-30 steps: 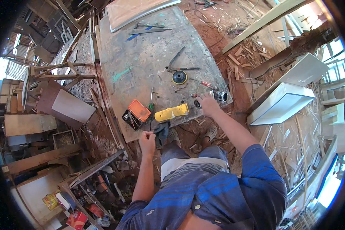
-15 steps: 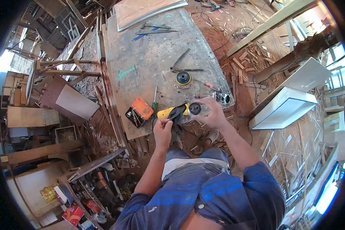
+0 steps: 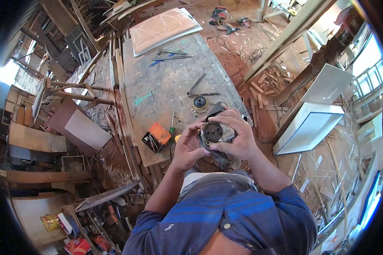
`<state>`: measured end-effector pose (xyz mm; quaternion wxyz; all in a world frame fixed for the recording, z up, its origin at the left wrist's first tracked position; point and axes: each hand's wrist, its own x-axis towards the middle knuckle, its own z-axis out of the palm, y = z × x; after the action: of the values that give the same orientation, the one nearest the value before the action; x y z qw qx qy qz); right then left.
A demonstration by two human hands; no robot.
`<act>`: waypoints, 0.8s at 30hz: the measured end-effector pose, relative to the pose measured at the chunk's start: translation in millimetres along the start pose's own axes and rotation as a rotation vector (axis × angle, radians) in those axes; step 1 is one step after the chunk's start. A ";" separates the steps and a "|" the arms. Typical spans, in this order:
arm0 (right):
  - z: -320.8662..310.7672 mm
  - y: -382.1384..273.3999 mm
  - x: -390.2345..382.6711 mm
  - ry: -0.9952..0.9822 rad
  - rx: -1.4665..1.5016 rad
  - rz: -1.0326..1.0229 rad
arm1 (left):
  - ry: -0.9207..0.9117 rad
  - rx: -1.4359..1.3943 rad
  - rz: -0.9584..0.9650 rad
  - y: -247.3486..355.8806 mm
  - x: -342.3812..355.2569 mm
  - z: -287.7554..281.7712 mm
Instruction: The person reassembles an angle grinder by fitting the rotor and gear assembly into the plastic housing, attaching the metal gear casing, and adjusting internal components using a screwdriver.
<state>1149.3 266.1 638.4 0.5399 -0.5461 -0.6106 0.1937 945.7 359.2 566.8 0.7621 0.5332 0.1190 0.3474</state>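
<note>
Between both hands, above the near edge of the workbench, is a round dark metal gear (image 3: 212, 131) with slanted teeth, its toothed face turned up. My left hand (image 3: 189, 146) grips its left side, the thumb at the lower edge. My right hand (image 3: 239, 135) wraps its right side, fingers over the top and thumb below. Dark cloth (image 3: 219, 158) hangs under the hands and also sticks out above them. Part of a yellow tool body (image 3: 178, 138) shows beside my left hand; the rest is hidden.
On the workbench (image 3: 157, 93) lie a black disc pad with a yellow rim (image 3: 200, 102), a green-handled screwdriver (image 3: 172, 127), an orange-and-black case (image 3: 158, 135) of small tools and hinged metal tools (image 3: 202, 91). Right stands a white box frame (image 3: 308, 127); wood scraps litter the floor.
My right hand has brought the round part leftward and turned its toothed face up. My left hand has moved from the yellow tool and cloth to the part's left side.
</note>
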 end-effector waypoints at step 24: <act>-41.9 -77.6 6.4 -0.262 -0.180 -0.116 | -0.103 0.013 0.004 37.8 -21.2 21.7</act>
<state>1151.5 231.4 719.7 0.4151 -0.5260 -0.7211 0.1762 926.9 336.6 605.4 0.7629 0.5558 0.0808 0.3201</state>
